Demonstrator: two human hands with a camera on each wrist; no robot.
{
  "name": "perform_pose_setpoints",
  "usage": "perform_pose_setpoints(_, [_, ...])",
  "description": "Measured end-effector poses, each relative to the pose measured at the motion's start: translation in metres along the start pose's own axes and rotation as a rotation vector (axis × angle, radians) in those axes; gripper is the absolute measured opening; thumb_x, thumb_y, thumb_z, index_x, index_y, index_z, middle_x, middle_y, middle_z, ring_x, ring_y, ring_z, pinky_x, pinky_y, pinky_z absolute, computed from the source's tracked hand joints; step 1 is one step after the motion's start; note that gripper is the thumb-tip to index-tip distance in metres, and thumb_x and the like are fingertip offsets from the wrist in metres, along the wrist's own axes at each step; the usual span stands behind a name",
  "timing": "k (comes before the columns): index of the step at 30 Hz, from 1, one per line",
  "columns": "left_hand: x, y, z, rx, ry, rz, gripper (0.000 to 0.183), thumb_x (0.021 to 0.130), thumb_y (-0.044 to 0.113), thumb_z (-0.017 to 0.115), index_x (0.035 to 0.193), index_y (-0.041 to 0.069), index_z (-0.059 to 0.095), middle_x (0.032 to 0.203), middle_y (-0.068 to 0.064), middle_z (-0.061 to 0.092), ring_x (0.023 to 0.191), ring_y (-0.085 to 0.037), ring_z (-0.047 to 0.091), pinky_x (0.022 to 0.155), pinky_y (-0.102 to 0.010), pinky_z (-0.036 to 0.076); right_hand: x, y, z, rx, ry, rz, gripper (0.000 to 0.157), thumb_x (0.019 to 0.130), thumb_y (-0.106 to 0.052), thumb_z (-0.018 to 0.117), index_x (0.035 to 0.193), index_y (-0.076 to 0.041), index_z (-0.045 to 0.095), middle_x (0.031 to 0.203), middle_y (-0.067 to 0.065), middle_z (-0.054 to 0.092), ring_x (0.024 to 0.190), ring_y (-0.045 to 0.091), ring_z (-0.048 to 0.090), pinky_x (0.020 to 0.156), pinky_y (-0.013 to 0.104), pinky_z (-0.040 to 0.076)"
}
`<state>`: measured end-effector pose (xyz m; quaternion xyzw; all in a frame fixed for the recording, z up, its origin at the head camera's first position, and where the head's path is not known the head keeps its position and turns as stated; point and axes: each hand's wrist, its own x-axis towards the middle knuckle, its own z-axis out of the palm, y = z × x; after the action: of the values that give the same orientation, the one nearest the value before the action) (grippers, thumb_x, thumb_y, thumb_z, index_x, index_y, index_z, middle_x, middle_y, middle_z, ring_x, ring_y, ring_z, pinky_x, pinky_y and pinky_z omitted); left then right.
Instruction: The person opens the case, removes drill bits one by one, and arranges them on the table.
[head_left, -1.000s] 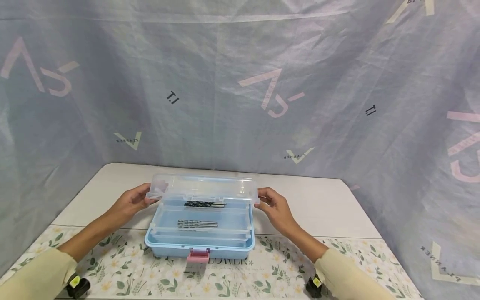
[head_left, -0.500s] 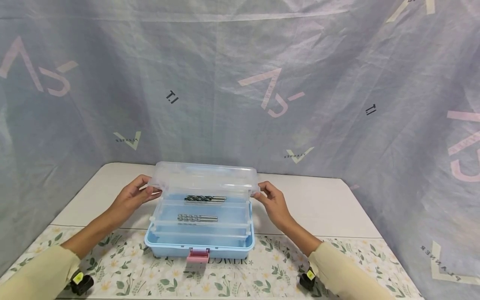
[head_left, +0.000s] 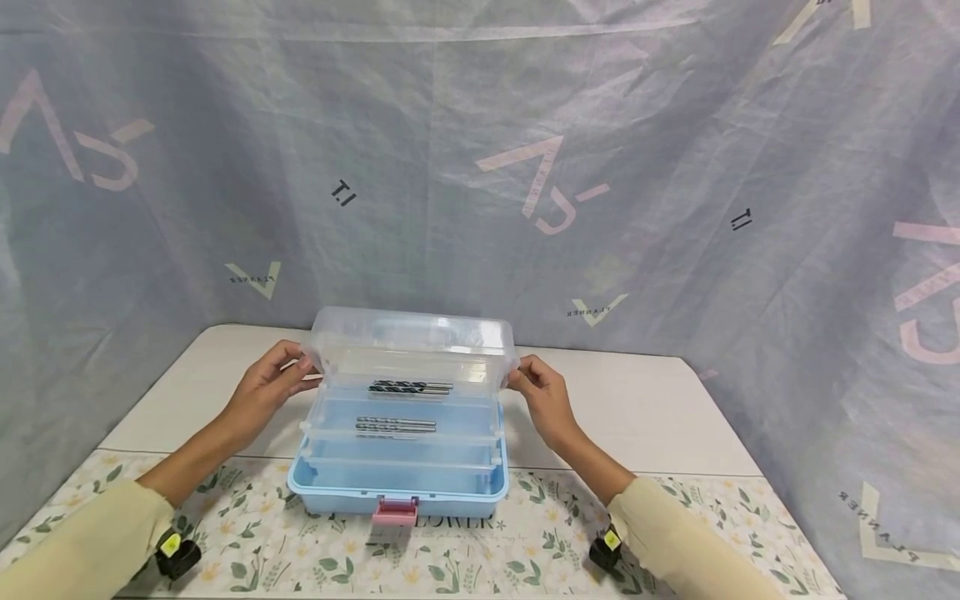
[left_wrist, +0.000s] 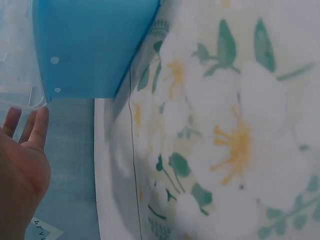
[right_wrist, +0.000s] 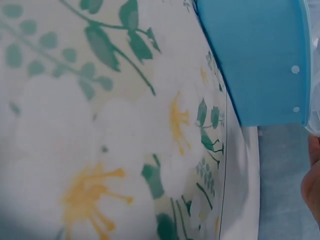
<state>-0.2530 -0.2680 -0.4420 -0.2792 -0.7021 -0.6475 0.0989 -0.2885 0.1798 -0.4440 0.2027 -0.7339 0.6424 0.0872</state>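
A light blue plastic toolbox [head_left: 330, 502] stands on the table with its clear lid [head_left: 412, 329] swung up and tilted back. My left hand [head_left: 262, 387] holds the lid's left corner, the thumb towards me; in the left wrist view its fingers [left_wrist: 39, 127] reach the lid's edge. At the opposite corner, my right hand [head_left: 547, 400] pinches the lid's edge; little of it shows in the right wrist view. Clear trays [head_left: 465, 431] step up inside the toolbox. Dark drill bits [head_left: 397, 387] lie in the upper tray, silver drill bits [head_left: 393, 426] in the one below.
A pink latch [head_left: 395, 511] hangs down at the toolbox's front. Floral cloth [head_left: 555, 542] covers the near part of the table, and its far part [head_left: 637, 400] is plain white. A grey printed curtain [head_left: 435, 167] surrounds the back and sides.
Both hands have raised the lid upward and back. The trays with the drill bits have risen and shifted back with it, while the toolbox base has stayed in place.
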Motion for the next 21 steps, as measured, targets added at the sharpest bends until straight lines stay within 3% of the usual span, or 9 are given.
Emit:
perform_pose_setpoints(7, [0.005, -0.001, 0.004, -0.014, 0.070, 0.002, 0.016, 0.120, 0.002, 0.046, 0.121, 0.004, 0.062, 0.115, 0.008, 0.069, 0.110, -0.001, 0.076, 0.101, -0.019, 0.063, 0.006, -0.002, 0.004, 0.011, 0.023, -0.004, 0.028, 0.114, -0.015, 0.066, 0.112, 0.013, 0.065, 0.097, -0.011, 0.072, 0.098, 0.003, 0.075, 0.100, 0.025, 0.065])
perform_pose_setpoints(11, [0.008, -0.001, 0.007, -0.022, 0.097, -0.007, 0.016, 0.121, 0.005, 0.047, 0.123, 0.003, 0.063, 0.113, 0.008, 0.070, 0.107, -0.002, 0.076, 0.098, -0.019, 0.064, 0.009, -0.002, 0.005, 0.003, 0.039, 0.002, 0.028, 0.115, -0.016, 0.064, 0.110, 0.011, 0.066, 0.097, -0.010, 0.072, 0.097, 0.003, 0.075, 0.098, 0.024, 0.065])
perform_pose_setpoints(17, [0.013, 0.000, 0.010, 0.010, 0.140, -0.082, 0.017, 0.121, 0.012, 0.051, 0.127, 0.003, 0.064, 0.113, 0.009, 0.069, 0.104, -0.002, 0.075, 0.095, -0.017, 0.063, 0.013, 0.000, 0.006, -0.029, 0.043, -0.024, 0.032, 0.117, -0.023, 0.059, 0.110, 0.007, 0.067, 0.099, -0.005, 0.071, 0.097, 0.005, 0.073, 0.097, 0.025, 0.065])
perform_pose_setpoints(21, [0.015, 0.003, 0.012, 0.056, 0.164, -0.147, 0.020, 0.122, 0.018, 0.053, 0.129, 0.004, 0.064, 0.115, 0.010, 0.068, 0.104, -0.001, 0.073, 0.094, -0.016, 0.063, 0.014, 0.001, 0.006, -0.063, 0.018, -0.044, 0.031, 0.119, -0.021, 0.055, 0.113, 0.007, 0.066, 0.104, 0.008, 0.072, 0.098, 0.004, 0.071, 0.099, 0.027, 0.064])
